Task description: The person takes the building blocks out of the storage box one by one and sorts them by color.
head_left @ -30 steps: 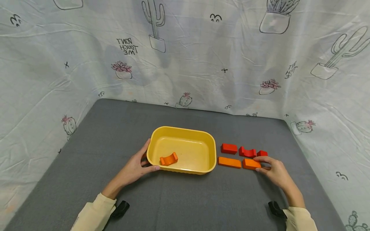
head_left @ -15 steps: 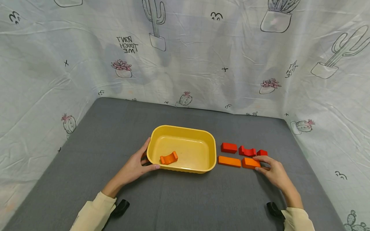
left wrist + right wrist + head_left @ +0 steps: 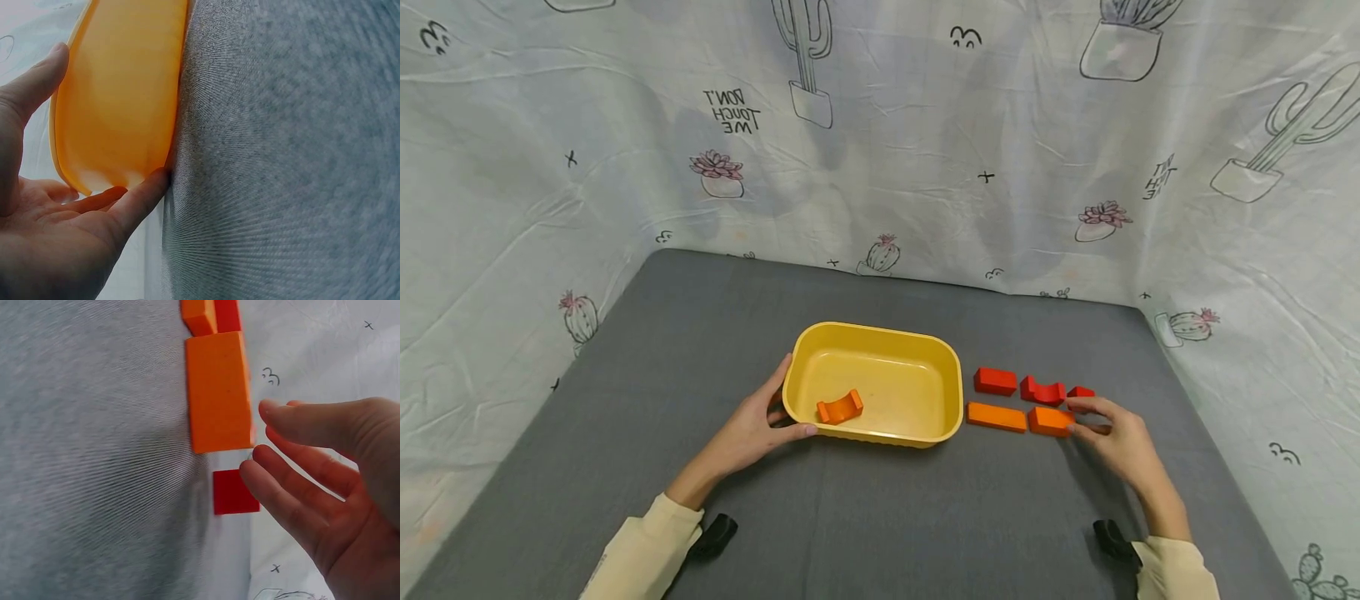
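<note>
In the head view, my left hand (image 3: 748, 437) holds the left end of a yellow plastic tub (image 3: 898, 392). Its thumb lies along the near side while the fingers reach around the end; the left wrist view shows fingertips at the tub's wall (image 3: 119, 94). An orange toy block with a curved hollow (image 3: 839, 408) lies inside the tub. Over on the right, my right hand (image 3: 1118, 440) hovers by the right end of an orange rectangular block (image 3: 1049, 422). Its fingers are loosely bent, and the right wrist view shows a gap between them and that block (image 3: 220, 394).
A longer orange block (image 3: 996, 417) lies between the tub and the orange block. Behind them stand a red rectangular block (image 3: 996, 381), a red hollowed block (image 3: 1042, 392) and a small red block (image 3: 1080, 392). Patterned cloth (image 3: 895, 150) borders the grey tabletop (image 3: 880, 525).
My right hand's fingers have drawn slightly away from the orange block's right end, uncovering more of it. The left hand and the tub have stayed put; the head view shifted a little.
</note>
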Demonstrator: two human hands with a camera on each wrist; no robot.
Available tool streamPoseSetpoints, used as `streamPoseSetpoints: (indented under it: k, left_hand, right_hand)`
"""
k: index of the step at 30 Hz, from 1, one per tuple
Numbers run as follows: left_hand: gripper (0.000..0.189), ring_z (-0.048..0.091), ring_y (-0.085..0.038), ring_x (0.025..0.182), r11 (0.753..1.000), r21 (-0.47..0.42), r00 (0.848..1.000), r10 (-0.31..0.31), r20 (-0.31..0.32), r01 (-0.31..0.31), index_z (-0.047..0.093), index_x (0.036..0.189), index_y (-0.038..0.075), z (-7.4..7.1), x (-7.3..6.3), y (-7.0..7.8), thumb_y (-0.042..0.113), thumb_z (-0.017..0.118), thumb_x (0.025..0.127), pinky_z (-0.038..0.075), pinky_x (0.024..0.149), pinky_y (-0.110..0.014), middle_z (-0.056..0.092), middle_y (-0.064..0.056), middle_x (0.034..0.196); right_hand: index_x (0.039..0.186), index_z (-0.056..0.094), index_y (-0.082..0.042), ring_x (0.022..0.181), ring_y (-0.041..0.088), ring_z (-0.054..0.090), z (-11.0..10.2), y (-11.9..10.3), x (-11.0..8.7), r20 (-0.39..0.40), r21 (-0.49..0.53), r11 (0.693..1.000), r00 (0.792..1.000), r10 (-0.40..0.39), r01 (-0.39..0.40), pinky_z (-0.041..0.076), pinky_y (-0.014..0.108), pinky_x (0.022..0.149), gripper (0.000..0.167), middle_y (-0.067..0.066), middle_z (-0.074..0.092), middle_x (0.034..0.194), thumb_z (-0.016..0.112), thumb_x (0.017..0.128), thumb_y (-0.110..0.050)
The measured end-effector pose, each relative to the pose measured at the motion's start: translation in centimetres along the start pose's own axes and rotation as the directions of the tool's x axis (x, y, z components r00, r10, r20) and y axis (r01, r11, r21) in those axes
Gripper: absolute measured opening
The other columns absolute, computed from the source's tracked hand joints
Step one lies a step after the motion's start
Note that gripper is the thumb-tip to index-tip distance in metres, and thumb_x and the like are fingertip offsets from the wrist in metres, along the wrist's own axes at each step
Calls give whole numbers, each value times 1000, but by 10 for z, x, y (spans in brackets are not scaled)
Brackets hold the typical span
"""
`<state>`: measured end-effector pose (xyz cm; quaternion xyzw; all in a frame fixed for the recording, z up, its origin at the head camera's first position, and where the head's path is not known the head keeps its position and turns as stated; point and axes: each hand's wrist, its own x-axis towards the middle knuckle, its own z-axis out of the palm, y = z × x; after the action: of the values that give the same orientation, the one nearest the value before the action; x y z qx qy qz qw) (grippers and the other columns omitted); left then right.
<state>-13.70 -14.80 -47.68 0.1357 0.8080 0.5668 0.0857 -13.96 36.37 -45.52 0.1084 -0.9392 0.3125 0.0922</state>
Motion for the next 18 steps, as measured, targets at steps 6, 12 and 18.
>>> streamPoseSetpoints:
  k: [6, 12, 18]
  left_hand:
    - [111, 30, -35, 142, 1000, -25, 1000, 8, 4, -8, 2, 159, 17, -1, 0, 0, 27, 81, 82, 49, 98, -35, 9, -15, 163]
    - [112, 29, -35, 142, 999, -29, 1000, 13, 6, -13, 2, 159, 12, -1, -1, -1, 27, 81, 82, 49, 97, -35, 9, -16, 163]
    - [112, 31, -34, 141, 1000, -10, 1000, 6, 0, -6, 3, 159, 14, -1, 0, -1, 28, 82, 81, 48, 99, -37, 12, -16, 162]
  right_hand:
    - [106, 72, 2, 84, 11, 63, 3, -10, 5, -135, 1, 998, 989, -59, 59, 47, 2, 70, 32, 16, 70, 98, 78, 76, 11]
    - [102, 74, 2, 84, 1, 61, 11, -23, 10, -192, 17, 991, 974, -124, 129, 51, 7, 72, 30, 13, 72, 98, 78, 74, 13]
    - [102, 74, 1, 84, 14, 62, 17, -36, 14, -195, 50, 984, 968, -158, 171, 52, 10, 75, 30, 10, 71, 99, 78, 75, 12]
